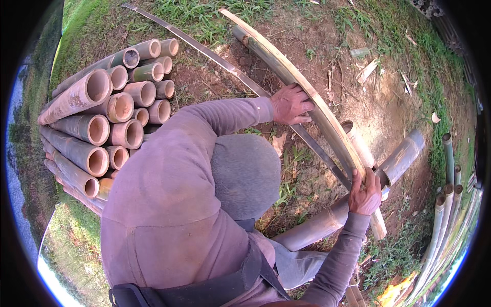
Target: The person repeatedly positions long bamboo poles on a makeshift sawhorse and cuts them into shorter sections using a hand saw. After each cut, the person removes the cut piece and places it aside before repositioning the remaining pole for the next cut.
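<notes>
A long split bamboo piece (319, 115), pale along its cut edge and greenish-brown on its side, runs from the far middle down toward my right side. My left hand (293, 104) has its fingers curled against the near edge of this piece, about midway along. Lower down, my right hand (365, 193) grips the piece close to its near end, thumb upward. A narrow dark strip (215, 58) passes beneath my left hand and ends near my right hand. Under the split piece lie a thick grey bamboo pole (312, 227) and another bamboo section (404, 153).
Stacked cut bamboo tubes (97, 87) fill the left side, open ends toward me. Several thin poles (441, 220) stand at the right edge. Wood chips (367, 71) lie on bare soil and grass. My grey-clothed knee (245, 176) is beside the work.
</notes>
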Demonstrator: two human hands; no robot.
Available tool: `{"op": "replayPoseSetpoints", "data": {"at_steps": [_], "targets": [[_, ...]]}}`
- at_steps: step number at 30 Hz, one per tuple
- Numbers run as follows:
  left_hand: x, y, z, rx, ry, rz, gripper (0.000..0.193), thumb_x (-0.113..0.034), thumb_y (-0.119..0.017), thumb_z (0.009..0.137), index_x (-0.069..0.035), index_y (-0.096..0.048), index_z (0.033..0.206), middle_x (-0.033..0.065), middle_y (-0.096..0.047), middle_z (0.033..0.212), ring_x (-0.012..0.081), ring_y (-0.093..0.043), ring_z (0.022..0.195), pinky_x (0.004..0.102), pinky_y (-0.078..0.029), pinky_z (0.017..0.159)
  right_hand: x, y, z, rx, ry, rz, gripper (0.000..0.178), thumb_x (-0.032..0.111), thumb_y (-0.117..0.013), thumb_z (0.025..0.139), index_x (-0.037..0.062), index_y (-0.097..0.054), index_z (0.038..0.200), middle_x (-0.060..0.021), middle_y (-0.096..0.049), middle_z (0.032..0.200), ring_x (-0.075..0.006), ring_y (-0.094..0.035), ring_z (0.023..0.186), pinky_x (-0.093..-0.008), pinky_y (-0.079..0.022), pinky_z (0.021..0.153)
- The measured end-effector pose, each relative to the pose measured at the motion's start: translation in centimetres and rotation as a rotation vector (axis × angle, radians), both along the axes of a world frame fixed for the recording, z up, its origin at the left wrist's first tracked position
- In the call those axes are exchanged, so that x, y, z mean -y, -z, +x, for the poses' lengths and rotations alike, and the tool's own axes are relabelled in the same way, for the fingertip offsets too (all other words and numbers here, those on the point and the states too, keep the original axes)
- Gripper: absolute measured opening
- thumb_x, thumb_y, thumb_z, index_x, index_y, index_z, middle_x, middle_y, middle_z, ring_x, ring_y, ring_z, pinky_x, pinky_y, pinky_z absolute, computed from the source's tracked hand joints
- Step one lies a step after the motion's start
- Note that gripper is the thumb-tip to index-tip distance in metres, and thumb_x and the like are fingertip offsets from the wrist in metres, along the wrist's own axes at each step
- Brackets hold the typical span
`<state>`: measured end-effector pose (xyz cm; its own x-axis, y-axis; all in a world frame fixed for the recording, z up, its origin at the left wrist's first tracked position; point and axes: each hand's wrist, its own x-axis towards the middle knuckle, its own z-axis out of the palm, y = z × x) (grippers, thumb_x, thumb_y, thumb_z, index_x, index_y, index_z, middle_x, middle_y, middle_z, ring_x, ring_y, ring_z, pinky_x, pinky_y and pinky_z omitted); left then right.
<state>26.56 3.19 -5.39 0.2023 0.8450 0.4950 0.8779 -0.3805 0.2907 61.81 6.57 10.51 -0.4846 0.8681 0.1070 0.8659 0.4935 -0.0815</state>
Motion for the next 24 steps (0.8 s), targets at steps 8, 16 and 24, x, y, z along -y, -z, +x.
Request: {"op": "replayPoseSetpoints", "data": {"at_steps": [8,16,24], "targets": [[3.1,-1.8,2.6,0.181,0.264,0.117,0.025,-0.035,-0.083,0.085,-0.018,-0.071,0.098,0.0015,-0.062,0.105,0.0249,-0.064,0.1,0.0415,-0.05,0.09,0.1,-0.6,2.5,-0.007,0.002,0.0,0.043,0.046,-0.074,0.095,0.0107,-0.072,0.121,-0.0125,-0.067,0.096,-0.0363,-0.068,0.088,-0.0489,-0.052,0.078],[0.6,-4.5,4.7,0.194,0.199,0.198,0.051,-0.042,-0.081,0.085,-0.019,-0.065,0.128,0.0059,-0.059,0.135,0.028,-0.053,0.134,0.0504,-0.037,0.117,0.5,0.9,3.1,0.001,-0.023,0.028,0.046,0.047,-0.075,0.094,0.0111,-0.071,0.123,-0.0105,-0.065,0.094,-0.0343,-0.067,0.089,-0.0471,-0.051,0.078],[0.0,-3.8,5.2,0.159,0.17,0.105,0.049,-0.046,-0.074,0.091,-0.017,-0.069,0.13,0.0054,-0.062,0.14,0.0262,-0.053,0.136,0.0515,-0.03,0.124,1.1,1.3,4.2,-0.003,-0.061,0.134,0.046,0.045,-0.076,0.093,0.01,-0.072,0.123,-0.0106,-0.064,0.096,-0.034,-0.066,0.091,-0.0465,-0.05,0.079]]}}
